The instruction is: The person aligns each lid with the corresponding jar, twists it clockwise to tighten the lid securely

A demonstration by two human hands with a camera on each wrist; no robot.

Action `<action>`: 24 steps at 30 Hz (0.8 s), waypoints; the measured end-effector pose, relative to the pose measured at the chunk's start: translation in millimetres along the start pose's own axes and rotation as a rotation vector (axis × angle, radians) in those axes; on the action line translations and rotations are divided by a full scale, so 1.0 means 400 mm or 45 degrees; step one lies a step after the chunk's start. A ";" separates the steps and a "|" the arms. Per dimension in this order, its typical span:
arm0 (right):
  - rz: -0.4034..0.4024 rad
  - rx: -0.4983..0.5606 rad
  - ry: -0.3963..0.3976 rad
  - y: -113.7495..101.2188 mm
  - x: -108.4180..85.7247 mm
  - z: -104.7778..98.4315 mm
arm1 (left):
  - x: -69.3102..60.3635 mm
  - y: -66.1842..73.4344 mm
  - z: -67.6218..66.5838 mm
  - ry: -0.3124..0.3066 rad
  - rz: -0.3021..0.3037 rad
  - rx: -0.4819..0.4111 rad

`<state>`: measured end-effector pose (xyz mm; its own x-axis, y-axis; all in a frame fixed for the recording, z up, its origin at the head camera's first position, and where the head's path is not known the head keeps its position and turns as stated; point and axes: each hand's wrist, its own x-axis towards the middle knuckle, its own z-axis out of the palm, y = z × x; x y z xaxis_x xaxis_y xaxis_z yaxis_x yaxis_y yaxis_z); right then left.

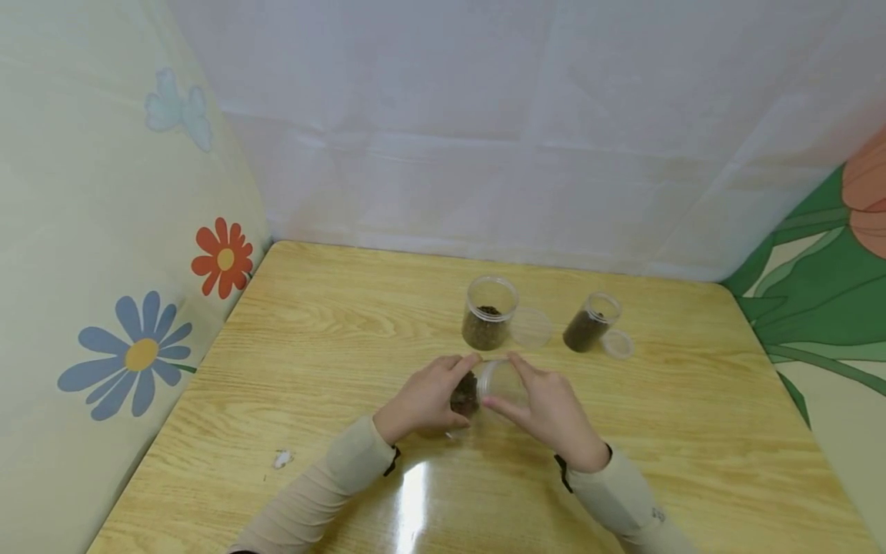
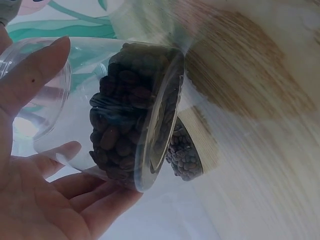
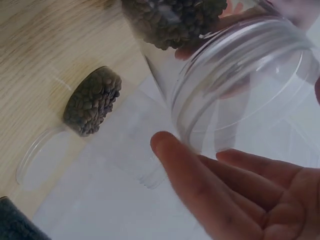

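Fingers clamp the jar (image 1: 466,396), tipped left-to-right: left hand (image 1: 428,394) by its filled end, right hand (image 1: 555,412) at its rim (image 1: 487,382).

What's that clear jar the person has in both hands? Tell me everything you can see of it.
The jar is round, transparent and looks like plastic, with ridged rings near its mouth. Dark brown beans fill part of it, gathered toward the base. It is held tilted, its base toward the left hand and its ringed end toward the right hand; fingers of both touch it. Whether a lid is on is unclear.
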<state>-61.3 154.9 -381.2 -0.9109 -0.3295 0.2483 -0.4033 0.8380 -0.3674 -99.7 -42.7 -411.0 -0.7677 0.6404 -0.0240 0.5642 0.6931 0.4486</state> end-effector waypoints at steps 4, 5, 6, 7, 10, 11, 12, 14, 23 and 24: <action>-0.009 0.032 0.019 0.008 -0.001 -0.015 | 0.001 -0.001 -0.003 -0.005 -0.004 -0.013; -0.025 0.055 0.016 0.013 -0.001 -0.020 | 0.002 -0.002 -0.003 -0.006 -0.005 -0.016; -0.055 0.077 0.014 0.019 -0.001 -0.025 | 0.002 -0.002 -0.004 -0.007 -0.005 -0.018; -0.101 0.086 0.016 0.025 0.000 -0.029 | 0.003 -0.003 -0.005 -0.008 -0.006 -0.020; -0.255 0.091 -0.005 0.043 0.001 -0.039 | 0.003 -0.005 -0.005 -0.013 -0.008 -0.020; -0.310 0.086 -0.010 0.048 0.002 -0.041 | 0.003 -0.006 -0.005 -0.014 -0.006 -0.018; -0.362 0.080 -0.018 0.052 0.002 -0.041 | 0.002 -0.007 -0.006 -0.014 -0.005 -0.019; -0.455 0.075 -0.038 0.060 0.002 -0.040 | 0.001 -0.009 -0.005 -0.014 -0.001 -0.017; -0.562 0.115 -0.080 0.071 0.003 -0.020 | 0.001 -0.010 -0.006 -0.009 0.021 -0.006; -0.559 0.113 -0.080 0.070 0.004 -0.020 | 0.001 -0.010 -0.005 -0.008 0.018 -0.003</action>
<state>-73.3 181.3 -384.1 -0.6545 -0.6732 0.3441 -0.7559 0.5737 -0.3154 -103.1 -46.0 -410.9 -0.7575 0.6524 -0.0234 0.5744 0.6830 0.4512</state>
